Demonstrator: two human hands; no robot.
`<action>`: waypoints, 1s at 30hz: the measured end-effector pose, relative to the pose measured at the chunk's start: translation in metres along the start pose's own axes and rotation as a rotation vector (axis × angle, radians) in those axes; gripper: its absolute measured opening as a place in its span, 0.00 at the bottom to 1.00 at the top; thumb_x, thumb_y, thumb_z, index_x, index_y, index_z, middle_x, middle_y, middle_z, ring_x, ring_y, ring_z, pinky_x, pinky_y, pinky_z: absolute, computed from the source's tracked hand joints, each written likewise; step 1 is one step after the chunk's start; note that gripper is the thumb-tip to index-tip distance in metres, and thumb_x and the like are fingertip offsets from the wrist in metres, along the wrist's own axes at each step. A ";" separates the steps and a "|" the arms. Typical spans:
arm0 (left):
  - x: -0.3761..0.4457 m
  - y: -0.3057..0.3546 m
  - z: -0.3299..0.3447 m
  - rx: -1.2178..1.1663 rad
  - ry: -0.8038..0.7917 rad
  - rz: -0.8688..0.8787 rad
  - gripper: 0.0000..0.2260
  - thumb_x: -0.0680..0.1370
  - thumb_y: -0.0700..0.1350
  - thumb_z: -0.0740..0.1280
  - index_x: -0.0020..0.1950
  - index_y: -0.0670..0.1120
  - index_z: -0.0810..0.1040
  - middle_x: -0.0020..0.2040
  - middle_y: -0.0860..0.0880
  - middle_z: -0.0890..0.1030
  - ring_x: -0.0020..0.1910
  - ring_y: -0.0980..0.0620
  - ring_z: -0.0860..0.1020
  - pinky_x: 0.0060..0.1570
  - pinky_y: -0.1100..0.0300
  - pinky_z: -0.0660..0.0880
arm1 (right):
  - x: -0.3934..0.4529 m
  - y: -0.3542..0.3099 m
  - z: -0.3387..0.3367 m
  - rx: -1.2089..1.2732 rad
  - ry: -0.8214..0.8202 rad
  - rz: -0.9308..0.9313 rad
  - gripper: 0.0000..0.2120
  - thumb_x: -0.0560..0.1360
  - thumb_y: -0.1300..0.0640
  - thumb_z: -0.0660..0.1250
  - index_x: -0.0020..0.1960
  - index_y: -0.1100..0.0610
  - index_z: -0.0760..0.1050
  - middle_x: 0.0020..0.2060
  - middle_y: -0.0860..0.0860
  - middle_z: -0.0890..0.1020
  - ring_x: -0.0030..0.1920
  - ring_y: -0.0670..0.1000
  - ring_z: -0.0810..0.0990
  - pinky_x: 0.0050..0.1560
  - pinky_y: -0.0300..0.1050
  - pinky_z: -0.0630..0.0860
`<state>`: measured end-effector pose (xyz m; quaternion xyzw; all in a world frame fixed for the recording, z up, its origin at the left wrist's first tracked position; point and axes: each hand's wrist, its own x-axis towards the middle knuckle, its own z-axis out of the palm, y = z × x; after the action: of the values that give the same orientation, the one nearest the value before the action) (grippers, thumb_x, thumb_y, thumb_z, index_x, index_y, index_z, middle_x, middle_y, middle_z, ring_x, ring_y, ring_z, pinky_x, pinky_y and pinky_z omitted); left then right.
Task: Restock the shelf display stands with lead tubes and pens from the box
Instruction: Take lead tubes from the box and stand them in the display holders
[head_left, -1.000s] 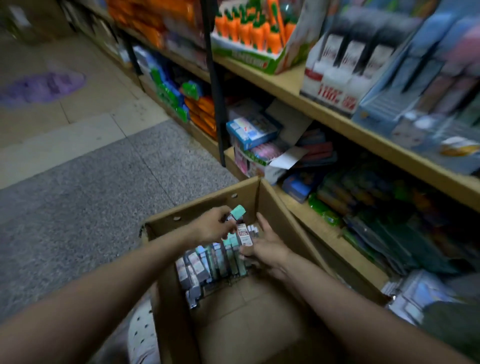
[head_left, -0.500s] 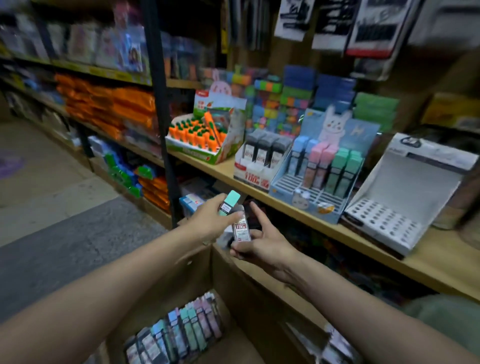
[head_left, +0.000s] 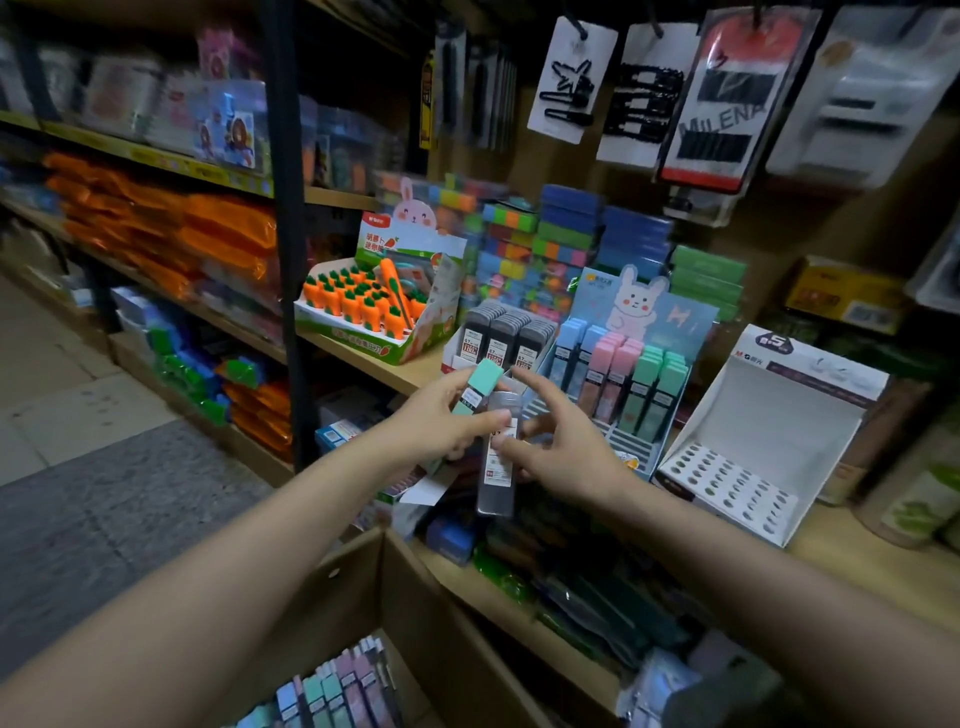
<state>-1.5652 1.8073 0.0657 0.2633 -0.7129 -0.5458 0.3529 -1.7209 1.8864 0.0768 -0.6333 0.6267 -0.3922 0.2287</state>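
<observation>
Mint-green and grey, two lead tubes sit in the hands just in front of the wooden shelf's front edge. The left hand has its grip pinched on the mint-capped lead tube, which tilts up toward the shelf. The dark grey lead tube hangs upright between the hands, pressed by the left thumb and touched by the right thumb; the right hand has its grip spread, fingers fanned toward the displays. Behind them, near the shelf's front edge, stand the black lead tube stand and, just beside it, the bunny display stand with blue, pink and green tubes; some front slots of its rack show bare. Further right the white pen stand shows rows of open holes. Below, the cardboard box sits against the lower shelf's edge, with more pastel tubes lined in its near corner.
</observation>
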 end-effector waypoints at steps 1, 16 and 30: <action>0.002 -0.001 -0.001 -0.011 0.001 -0.001 0.10 0.77 0.42 0.70 0.56 0.51 0.78 0.30 0.54 0.75 0.27 0.55 0.67 0.25 0.63 0.64 | 0.003 0.000 -0.002 -0.102 0.034 -0.044 0.29 0.73 0.51 0.72 0.70 0.37 0.66 0.41 0.48 0.82 0.43 0.47 0.83 0.48 0.44 0.81; 0.030 -0.004 -0.022 -0.268 0.151 -0.155 0.10 0.85 0.49 0.51 0.63 0.48 0.65 0.39 0.48 0.74 0.28 0.54 0.70 0.27 0.62 0.67 | 0.080 -0.047 -0.040 -0.207 0.153 -0.113 0.17 0.75 0.57 0.72 0.59 0.51 0.69 0.44 0.50 0.79 0.32 0.44 0.84 0.33 0.42 0.82; 0.034 -0.017 -0.012 -0.133 0.208 -0.165 0.12 0.83 0.39 0.56 0.65 0.44 0.69 0.43 0.48 0.76 0.37 0.55 0.73 0.36 0.61 0.75 | 0.119 -0.024 -0.060 -0.585 0.285 -0.155 0.07 0.76 0.54 0.70 0.50 0.54 0.74 0.44 0.53 0.81 0.44 0.52 0.79 0.43 0.44 0.72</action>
<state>-1.5765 1.7698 0.0582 0.3521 -0.6109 -0.5887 0.3954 -1.7648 1.7850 0.1557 -0.6567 0.6885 -0.2965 -0.0831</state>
